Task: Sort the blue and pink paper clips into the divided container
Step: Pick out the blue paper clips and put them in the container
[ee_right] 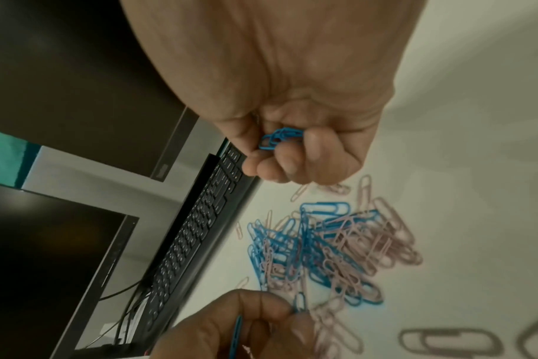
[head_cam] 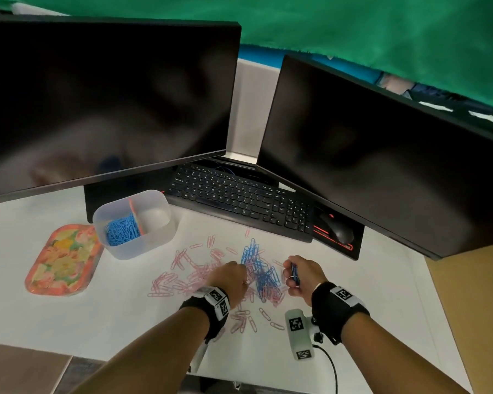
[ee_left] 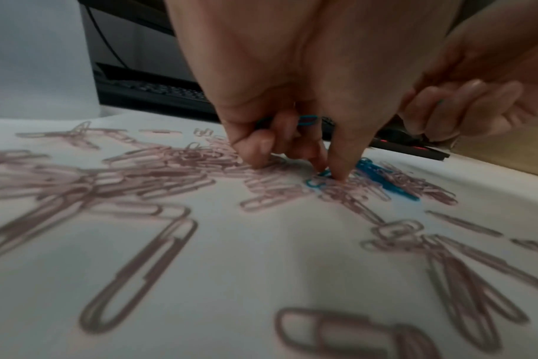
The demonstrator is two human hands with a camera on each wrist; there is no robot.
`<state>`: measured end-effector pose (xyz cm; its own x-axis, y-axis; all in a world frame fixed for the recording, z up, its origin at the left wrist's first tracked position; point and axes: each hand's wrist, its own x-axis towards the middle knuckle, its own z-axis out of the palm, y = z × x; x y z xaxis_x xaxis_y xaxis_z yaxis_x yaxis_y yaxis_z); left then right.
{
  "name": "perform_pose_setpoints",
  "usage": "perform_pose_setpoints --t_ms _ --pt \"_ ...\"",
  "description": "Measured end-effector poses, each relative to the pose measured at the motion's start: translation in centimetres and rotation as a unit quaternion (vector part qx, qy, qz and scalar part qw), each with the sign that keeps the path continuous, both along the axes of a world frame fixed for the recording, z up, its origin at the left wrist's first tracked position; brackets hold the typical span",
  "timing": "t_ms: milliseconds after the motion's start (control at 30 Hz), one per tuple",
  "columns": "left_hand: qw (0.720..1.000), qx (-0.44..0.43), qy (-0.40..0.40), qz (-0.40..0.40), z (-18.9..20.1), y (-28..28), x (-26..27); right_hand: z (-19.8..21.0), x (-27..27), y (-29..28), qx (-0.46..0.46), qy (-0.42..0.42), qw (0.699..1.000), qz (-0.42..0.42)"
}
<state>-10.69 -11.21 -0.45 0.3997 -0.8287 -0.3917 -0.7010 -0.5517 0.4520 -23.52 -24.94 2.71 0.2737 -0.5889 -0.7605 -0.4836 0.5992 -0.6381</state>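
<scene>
A translucent divided container (head_cam: pixel 157 237) stands on the white desk; its left compartment holds blue clips (head_cam: pixel 122 229), its right one looks empty. Pink clips (head_cam: pixel 182 275) and blue clips (head_cam: pixel 261 268) lie mixed in a loose pile in front of me. My left hand (head_cam: pixel 234 277) reaches down into the pile, thumb and forefinger pinching a blue clip (ee_left: pixel 318 178), with more blue clips (ee_left: pixel 306 120) tucked in its curled fingers. My right hand (head_cam: pixel 299 275) hovers just right of the pile, curled round a small bunch of blue clips (ee_right: pixel 278 139).
An orange patterned tray (head_cam: pixel 63 261) lies left of the container. A black keyboard (head_cam: pixel 239 200) and mouse (head_cam: pixel 337 230) sit behind the pile under two dark monitors (head_cam: pixel 103 103). A white marker block (head_cam: pixel 298 332) with a cable lies by my right wrist.
</scene>
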Motion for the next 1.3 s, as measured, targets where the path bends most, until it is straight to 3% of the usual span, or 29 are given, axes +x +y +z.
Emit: perform_pose_setpoints --t_ms 67,133,200,300,400,567,700,1033,1200,1300 --pt "1.0 0.012 -0.02 -0.011 0.0 -0.3 -0.2 0.1 0.3 -0.2 -0.021 0.03 0.999 0.027" --pt "0.999 0.03 -0.022 -0.016 0.1 -0.5 -0.2 0.4 1.0 -0.4 -0.081 0.079 0.988 0.109" --pt "0.999 0.036 -0.013 -0.009 0.1 -0.5 0.0 0.4 2.1 -0.5 -0.188 0.128 0.953 0.201" --pt "1.0 0.02 -0.005 0.015 0.0 -0.1 0.1 0.3 4.3 -0.4 -0.294 0.143 0.908 0.26" --pt "0.999 -0.005 -0.006 0.045 0.1 0.5 0.7 0.1 6.7 0.0 -0.331 0.178 0.873 0.31" --pt "0.992 -0.041 0.024 0.116 0.5 1.6 1.9 -0.3 9.2 1.0 -0.373 0.279 0.774 0.429" --pt "0.987 -0.045 0.044 0.146 0.5 2.5 2.5 -1.1 9.5 1.3 -0.396 0.287 0.738 0.465" --pt "0.979 -0.05 0.102 0.172 0.4 2.4 2.3 -1.6 9.9 1.4 -0.375 0.288 0.753 0.458" --pt "0.958 -0.093 0.16 0.221 0.9 2.3 2.9 -1.6 9.6 0.9 -0.329 0.243 0.807 0.425" --pt "0.933 -0.092 0.227 0.262 1.0 2.0 3.5 -1.7 8.7 0.3 -0.308 0.159 0.852 0.392"
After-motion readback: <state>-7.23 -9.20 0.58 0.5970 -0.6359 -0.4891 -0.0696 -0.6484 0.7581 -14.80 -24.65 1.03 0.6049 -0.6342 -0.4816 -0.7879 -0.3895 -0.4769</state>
